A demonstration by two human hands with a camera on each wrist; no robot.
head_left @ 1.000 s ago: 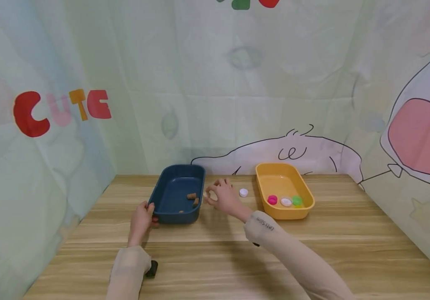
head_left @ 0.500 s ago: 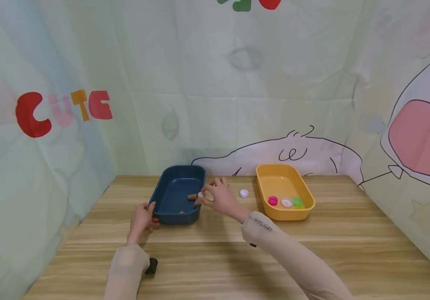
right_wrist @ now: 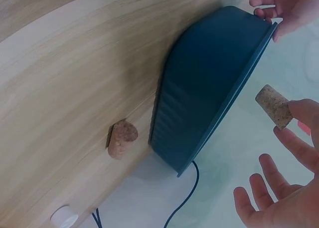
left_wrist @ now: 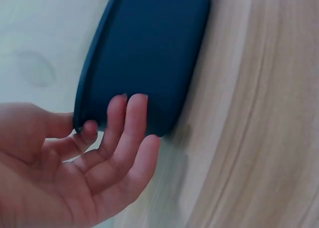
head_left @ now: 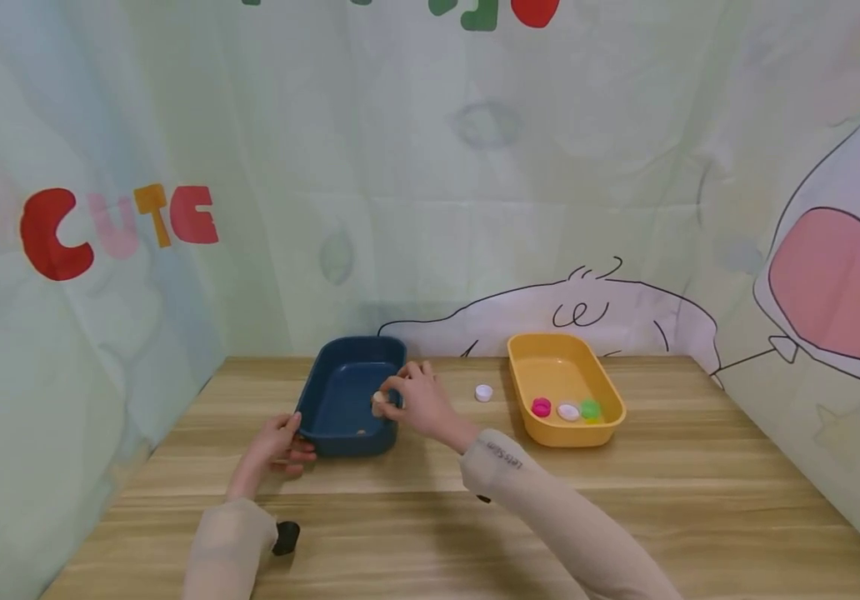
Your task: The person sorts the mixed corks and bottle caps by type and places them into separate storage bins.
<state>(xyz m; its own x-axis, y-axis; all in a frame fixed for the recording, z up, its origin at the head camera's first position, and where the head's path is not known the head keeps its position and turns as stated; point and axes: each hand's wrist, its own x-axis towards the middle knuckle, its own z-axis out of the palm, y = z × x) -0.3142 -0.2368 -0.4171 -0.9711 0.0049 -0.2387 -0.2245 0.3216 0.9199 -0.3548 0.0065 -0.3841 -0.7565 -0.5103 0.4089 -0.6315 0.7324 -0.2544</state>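
My right hand point(head_left: 424, 403) pinches a cork stopper point(right_wrist: 274, 107) between thumb and index finger; its other fingers are spread. In the head view the stopper is over the right side of the blue tray point(head_left: 313, 385). At that tray's near left corner, my left hand point(head_left: 271, 448) holds the rim between thumb and index finger. The left wrist view has the other left fingers against the tray's outer wall point(left_wrist: 149, 48). A small brown piece point(head_left: 361, 432) lies inside near the front wall. On the table, the right wrist view reveals another cork point(right_wrist: 122, 138) beside the tray.
A yellow tray point(head_left: 516, 375) stands to the right, with a pink cap point(head_left: 541, 407), a white cap point(head_left: 568, 412) and a green cap point(head_left: 591, 409) inside. Between the trays sits another white cap point(head_left: 483, 392) on the wooden table point(head_left: 520, 517). A printed cloth backs the table.
My right hand has moved left from beside the blue tray to over it, carrying the cork. The corks seen inside at the right are now covered. My left hand stays at the corner.
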